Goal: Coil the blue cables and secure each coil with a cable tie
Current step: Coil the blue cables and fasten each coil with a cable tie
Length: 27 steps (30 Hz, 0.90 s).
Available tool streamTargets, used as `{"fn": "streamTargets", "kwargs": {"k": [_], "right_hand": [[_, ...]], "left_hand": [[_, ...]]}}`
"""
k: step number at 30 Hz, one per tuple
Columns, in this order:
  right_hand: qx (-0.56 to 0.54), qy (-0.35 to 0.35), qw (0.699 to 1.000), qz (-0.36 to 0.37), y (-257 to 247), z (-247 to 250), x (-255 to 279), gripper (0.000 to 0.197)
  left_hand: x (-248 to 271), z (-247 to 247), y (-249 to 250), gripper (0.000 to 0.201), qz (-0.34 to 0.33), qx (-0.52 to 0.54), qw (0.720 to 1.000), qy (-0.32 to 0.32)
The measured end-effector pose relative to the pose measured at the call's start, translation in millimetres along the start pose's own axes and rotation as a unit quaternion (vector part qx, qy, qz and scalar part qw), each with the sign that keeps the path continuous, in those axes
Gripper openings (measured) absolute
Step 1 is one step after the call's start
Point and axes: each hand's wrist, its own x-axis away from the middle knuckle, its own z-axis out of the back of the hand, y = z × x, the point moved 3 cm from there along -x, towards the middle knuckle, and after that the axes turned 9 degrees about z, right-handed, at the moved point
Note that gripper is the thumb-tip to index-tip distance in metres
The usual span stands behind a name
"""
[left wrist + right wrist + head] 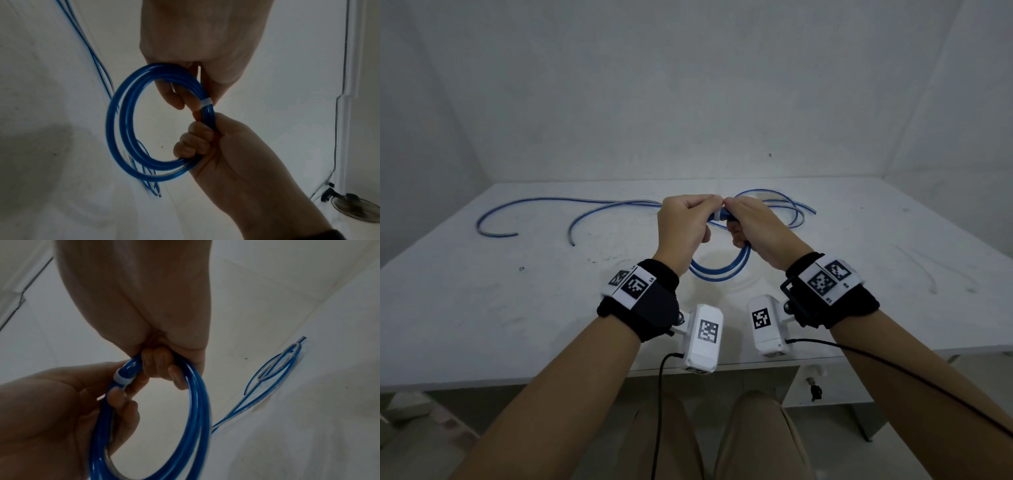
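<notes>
A blue cable coil (722, 272) of several turns hangs between both hands above the white table (517, 308). A white cable tie (718, 215) wraps the bundle at its top. My left hand (710, 205) pinches the coil (123, 121) just left of the tie (206, 102). My right hand (732, 214) has its fingers (164, 366) curled round the coil (197, 410) on the other side of the tie (123, 378). Loose blue cables (551, 212) trail across the table to the left, and more loops (787, 205) lie behind my right hand.
White walls close in the table at the back and sides. The table's front edge (517, 380) runs just past my forearms. Black leads (661, 394) hang from the wrist cameras. Faint pale strips (924, 274) lie at the table's right.
</notes>
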Motion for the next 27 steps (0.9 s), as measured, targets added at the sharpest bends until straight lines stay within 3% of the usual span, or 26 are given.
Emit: {"fn": "streamTargets", "kwargs": {"k": [5, 10, 14, 21, 27], "right_hand": [[0.007, 0.013, 1.000, -0.005, -6, 11, -4, 0.026], [0.072, -0.010, 0.994, 0.077, -24, 18, -15, 0.022], [0.096, 0.020, 0.989, 0.111, -27, 17, -20, 0.018], [0.072, 0.072, 0.988, 0.117, -32, 22, -30, 0.017], [0.046, 0.066, 0.992, 0.099, -22, 21, -31, 0.017]], "left_hand": [[-3, 7, -5, 0.014, 0.035, 0.032, 0.999, 0.006], [0, 5, -4, 0.012, 0.036, 0.016, 0.999, -0.003], [4, 0, 0, 0.012, 0.027, 0.015, 0.999, -0.012], [8, -6, 5, 0.017, 0.010, 0.005, 1.000, -0.011], [8, -4, -1, 0.023, 0.022, 0.001, 1.000, 0.001]]}}
